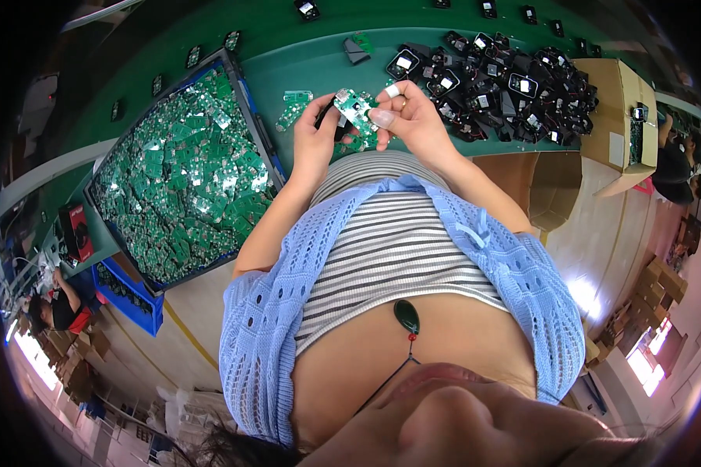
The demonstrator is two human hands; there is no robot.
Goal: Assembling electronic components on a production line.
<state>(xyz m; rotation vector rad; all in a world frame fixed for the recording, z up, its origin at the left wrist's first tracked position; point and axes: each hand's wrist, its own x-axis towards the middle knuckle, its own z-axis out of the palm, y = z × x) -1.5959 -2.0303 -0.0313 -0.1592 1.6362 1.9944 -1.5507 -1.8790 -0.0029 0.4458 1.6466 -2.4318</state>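
Observation:
A green circuit board (354,109) is held up between my two hands, near the table's front edge. My left hand (317,132) is closed around a black plastic casing (327,114) at the board's left side; the casing is partly hidden by board and fingers. With thumb and fingers my right hand (414,121) pinches the board's right end. One of its fingertips has a white wrap. Loose green circuit boards (291,111) lie on the table just left of my left hand, and another sits below the held one.
To the left stands a large tray (266,148) heaped with green boards. A pile of black casings (514,93) covers the table's right side, beside a cardboard box (606,117). More casings (308,9) sit spaced along the far green surface. Co-workers (61,307) are at the sides.

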